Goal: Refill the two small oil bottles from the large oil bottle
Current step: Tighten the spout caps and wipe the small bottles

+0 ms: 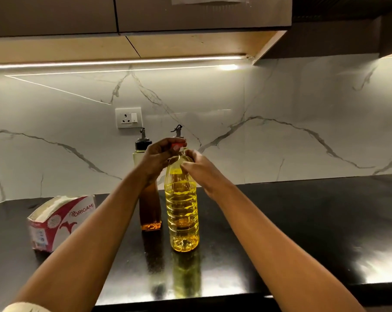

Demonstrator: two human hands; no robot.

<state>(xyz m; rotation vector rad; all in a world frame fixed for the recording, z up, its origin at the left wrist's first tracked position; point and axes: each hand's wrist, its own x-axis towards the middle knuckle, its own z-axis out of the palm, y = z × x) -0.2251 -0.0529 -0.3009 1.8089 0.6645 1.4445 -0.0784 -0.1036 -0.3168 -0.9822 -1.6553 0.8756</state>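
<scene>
Large clear plastic bottle of yellow oil [182, 210] stands upright on glossy black counter [303, 221], just before amber-filled small glass bottle [149, 210]; left hand [159, 155] curls round the red screw cap [179, 145], right hand [198, 165] clasps the neck; uncapping, likely: brace neck, twist without squeezing oil out.

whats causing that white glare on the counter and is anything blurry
Head view: the light strip under the cabinets likely bounces off the glossy black counter as white patches at right; the counter also mirrors the large oil bottle; the left hand and right hand look slightly soft, the rest fairly sharp.
</scene>
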